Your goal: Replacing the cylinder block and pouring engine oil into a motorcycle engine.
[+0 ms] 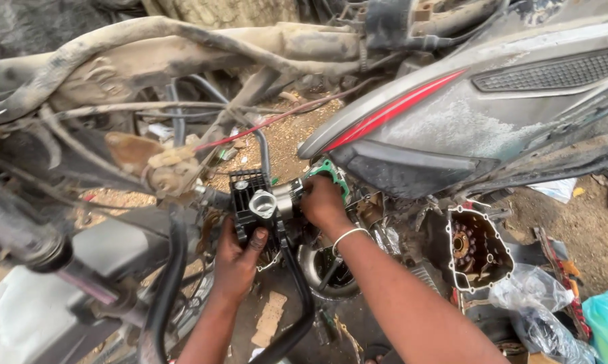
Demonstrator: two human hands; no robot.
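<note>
Under the dusty frame, left hand and right hand grasp the black cylinder block.

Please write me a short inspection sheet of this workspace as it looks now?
Surface: bare dirt ground, gravelly.
Job's things: black finned engine cylinder; green gasket beside it.
Clutter: open engine cover, plastic bags, cardboard scrap.
Hands: left hand grips the cylinder from below; right hand closed at the cylinder's side.
Cables: dusty hoses and a red wire overhead.
Surroundings: grey motorcycle panel, dusty.
</note>
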